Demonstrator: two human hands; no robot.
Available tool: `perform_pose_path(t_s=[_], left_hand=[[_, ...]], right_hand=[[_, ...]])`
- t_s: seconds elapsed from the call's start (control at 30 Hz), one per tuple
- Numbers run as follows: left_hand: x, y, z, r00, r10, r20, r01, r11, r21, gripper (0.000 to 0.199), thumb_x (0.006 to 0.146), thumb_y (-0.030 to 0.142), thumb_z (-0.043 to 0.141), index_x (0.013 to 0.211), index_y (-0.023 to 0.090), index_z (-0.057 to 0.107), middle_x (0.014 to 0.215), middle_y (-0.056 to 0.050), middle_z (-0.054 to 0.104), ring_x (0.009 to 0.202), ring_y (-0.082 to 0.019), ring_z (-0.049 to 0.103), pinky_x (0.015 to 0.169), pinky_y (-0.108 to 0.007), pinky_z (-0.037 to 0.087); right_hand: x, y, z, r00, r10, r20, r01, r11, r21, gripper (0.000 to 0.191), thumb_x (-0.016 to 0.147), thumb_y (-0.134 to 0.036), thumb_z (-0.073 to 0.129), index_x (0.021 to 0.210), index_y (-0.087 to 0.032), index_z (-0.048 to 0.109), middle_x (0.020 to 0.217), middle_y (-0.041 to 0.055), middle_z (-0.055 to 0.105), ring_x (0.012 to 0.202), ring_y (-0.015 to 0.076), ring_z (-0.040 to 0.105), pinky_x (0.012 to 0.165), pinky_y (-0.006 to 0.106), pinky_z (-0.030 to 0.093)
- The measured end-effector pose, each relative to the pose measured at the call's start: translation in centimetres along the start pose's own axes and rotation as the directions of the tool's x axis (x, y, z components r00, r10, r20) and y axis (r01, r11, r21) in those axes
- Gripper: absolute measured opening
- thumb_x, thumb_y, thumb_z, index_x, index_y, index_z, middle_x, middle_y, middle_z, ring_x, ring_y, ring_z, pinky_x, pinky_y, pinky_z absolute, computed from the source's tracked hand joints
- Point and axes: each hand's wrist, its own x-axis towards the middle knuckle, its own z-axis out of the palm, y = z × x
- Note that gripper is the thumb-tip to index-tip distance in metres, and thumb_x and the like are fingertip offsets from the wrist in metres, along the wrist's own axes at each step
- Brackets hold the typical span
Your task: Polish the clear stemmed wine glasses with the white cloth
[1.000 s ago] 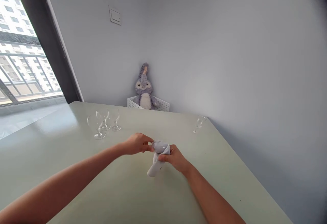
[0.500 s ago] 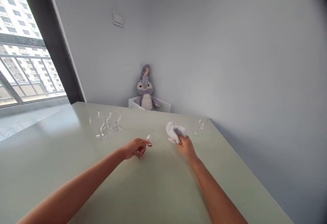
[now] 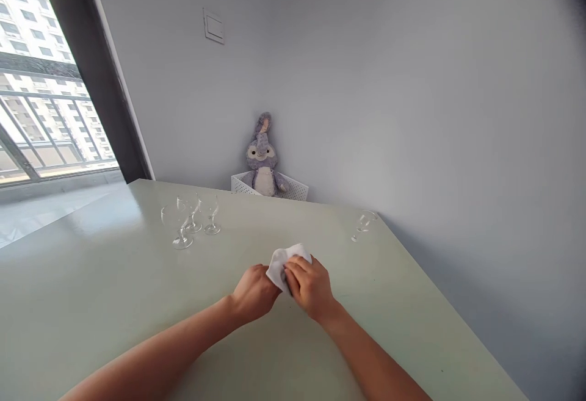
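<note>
Near the middle of the table my left hand [image 3: 256, 292] is closed; it grips a wine glass that the cloth and fingers now hide. My right hand [image 3: 311, 285] presses a folded white cloth [image 3: 280, 267] over that spot, and the two hands meet there. Back left, three clear stemmed glasses stand upright in a group, the front glass [image 3: 182, 241] closest to me and another glass [image 3: 212, 228] to its right. At the far right corner a single clear glass [image 3: 364, 223] lies tilted on its side.
The pale green table [image 3: 114, 303] reaches the grey wall on the right. Behind its back edge sits a plush rabbit [image 3: 264, 175] in a white perforated basket [image 3: 293, 190]. A window [image 3: 41, 114] is at left, a light switch [image 3: 214, 27] on the wall.
My right hand has moved left with the cloth and brought it onto what my left hand holds. My left hand has shifted slightly nearer and turned knuckles up.
</note>
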Motion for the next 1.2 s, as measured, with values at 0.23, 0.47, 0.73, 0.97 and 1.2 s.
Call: perform_pose_path(t_s=[0.23, 0.47, 0.73, 0.97, 1.2], left_hand=[[-0.1, 0.0, 0.0, 0.976, 0.031, -0.216, -0.004, 0.992, 0.124, 0.035, 0.089, 0.029, 0.037, 0.12, 0.013, 0.041, 0.065, -0.004, 0.059, 0.058, -0.017, 0.054, 0.054, -0.028, 0.038], [0.3, 0.9, -1.3, 0.851, -0.361, -0.382, 0.269, 0.924, -0.273, 0.027, 0.086, 0.03, 0.041, 0.107, 0.019, 0.055, 0.094, -0.008, 0.055, 0.082, -0.017, 0.053, 0.075, -0.031, 0.045], [0.6, 1.3, -1.0, 0.836, -0.517, 0.185, 0.234, 0.03, -0.972, 0.03, 0.079, 0.037, 0.054, 0.101, 0.017, 0.059, 0.118, -0.01, 0.05, 0.097, -0.02, 0.055, 0.08, -0.031, 0.045], [0.7, 0.5, -2.6, 0.847, -0.494, 0.194, 0.093, -0.221, -0.971, 0.066, 0.066, 0.026, 0.07, 0.122, 0.021, 0.037, 0.1, -0.009, 0.061, 0.086, -0.019, 0.06, 0.073, -0.029, 0.047], [0.5, -0.3, -2.4, 0.786, -0.578, -0.222, -0.132, 0.193, -0.972, 0.064, 0.072, 0.024, 0.064, 0.127, 0.028, 0.03, 0.11, -0.008, 0.056, 0.095, -0.021, 0.06, 0.085, -0.039, 0.045]], right_hand=[[0.9, 2.0, 0.2, 0.773, 0.589, 0.238, -0.527, 0.385, 0.758, 0.041, 0.074, -0.055, 0.047, 0.056, -0.019, 0.051, 0.05, 0.0009, 0.048, 0.05, 0.0162, 0.047, 0.048, 0.03, 0.037], [-1.0, -3.2, 4.3, 0.712, 0.603, 0.361, -0.485, 0.05, 0.873, 0.028, 0.07, -0.051, 0.056, 0.07, -0.023, 0.056, 0.071, 0.0036, 0.058, 0.072, 0.0208, 0.053, 0.062, 0.032, 0.044], [-1.1, -3.1, 3.9, 0.861, 0.372, 0.346, -0.472, 0.334, 0.816, 0.035, 0.072, -0.052, 0.058, 0.073, -0.017, 0.054, 0.065, -0.0004, 0.052, 0.061, 0.0121, 0.046, 0.058, 0.025, 0.038], [-0.7, -2.8, 3.3, 0.736, 0.439, 0.515, -0.556, -0.043, 0.83, 0.033, 0.069, -0.047, 0.062, 0.081, -0.017, 0.056, 0.067, 0.0004, 0.057, 0.053, 0.0128, 0.053, 0.05, 0.026, 0.04], [-0.7, -3.0, 3.5, 0.71, 0.394, 0.584, -0.641, 0.02, 0.767, 0.033, 0.075, -0.049, 0.052, 0.085, -0.018, 0.055, 0.07, 0.0009, 0.059, 0.054, 0.0151, 0.056, 0.054, 0.029, 0.043]])
